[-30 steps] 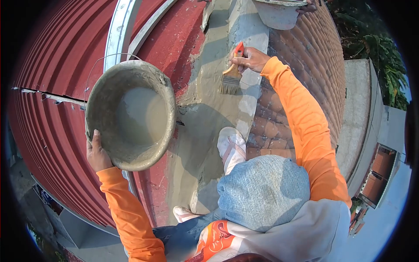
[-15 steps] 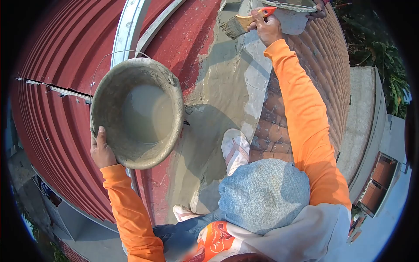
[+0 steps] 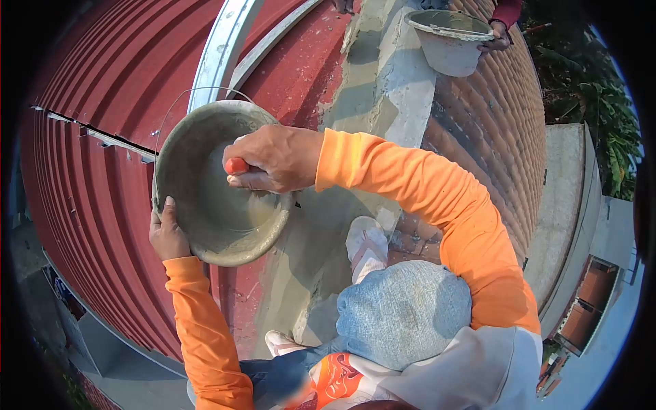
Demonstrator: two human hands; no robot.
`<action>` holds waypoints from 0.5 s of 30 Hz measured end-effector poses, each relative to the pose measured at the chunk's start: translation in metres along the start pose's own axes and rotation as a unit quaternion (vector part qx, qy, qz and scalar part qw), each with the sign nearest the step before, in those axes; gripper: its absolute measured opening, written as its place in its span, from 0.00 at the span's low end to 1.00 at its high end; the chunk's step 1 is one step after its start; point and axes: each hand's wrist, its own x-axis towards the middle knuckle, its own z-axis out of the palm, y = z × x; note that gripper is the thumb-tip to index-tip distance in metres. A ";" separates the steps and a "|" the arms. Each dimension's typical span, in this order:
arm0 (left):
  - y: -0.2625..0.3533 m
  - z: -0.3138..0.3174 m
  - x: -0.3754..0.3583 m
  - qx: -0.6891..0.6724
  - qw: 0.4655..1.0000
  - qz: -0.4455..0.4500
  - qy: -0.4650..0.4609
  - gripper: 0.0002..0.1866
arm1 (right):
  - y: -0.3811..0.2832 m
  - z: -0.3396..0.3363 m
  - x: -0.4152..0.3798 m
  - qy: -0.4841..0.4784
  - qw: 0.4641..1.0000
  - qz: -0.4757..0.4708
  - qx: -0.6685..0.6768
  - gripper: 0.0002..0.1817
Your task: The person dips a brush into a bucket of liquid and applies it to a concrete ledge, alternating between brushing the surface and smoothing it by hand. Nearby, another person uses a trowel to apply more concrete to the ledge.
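My left hand point(image 3: 169, 231) grips the near-left rim of a cement-stained bucket point(image 3: 167, 154), which is tilted toward me. Greyish watery liquid point(image 3: 249, 208) lies in its bottom, and a thin wire handle rises over the far rim. Over the bucket's mouth, my right hand point(image 3: 280, 157) is closed around a paintbrush point(image 3: 236, 166). Only the red end of the brush's handle shows; its bristles are hidden beneath the hand, inside the bucket.
Wet grey cement point(image 3: 352, 102) runs along the joint between the red metal roof point(image 3: 102, 178) and the clay tiles point(image 3: 488, 130). A co-worker's hand point(image 3: 500, 37) holds a second bucket point(image 3: 449, 55) at the far right. A metal beam point(image 3: 222, 55) stands beyond my bucket.
My right hand has swung left and toward me with the paintbrush, from beside the second bucket to inside mine. My left hand keeps its hold on the rim.
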 end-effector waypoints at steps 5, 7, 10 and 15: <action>-0.007 -0.004 0.003 -0.002 1.000 0.025 -0.002 0.13 | 0.013 -0.029 -0.011 0.290 0.879 0.191 0.325 0.15; -0.007 -0.003 0.003 -0.003 0.999 0.032 -0.001 0.13 | 0.020 -0.014 -0.023 0.309 0.837 0.258 0.371 0.16; -0.008 -0.006 0.006 -0.009 1.000 0.026 -0.008 0.14 | 0.026 -0.009 -0.033 0.344 0.764 0.300 0.456 0.14; -0.007 -0.006 0.002 0.018 1.000 0.013 0.010 0.15 | 0.035 -0.010 -0.036 0.379 0.703 0.289 0.528 0.15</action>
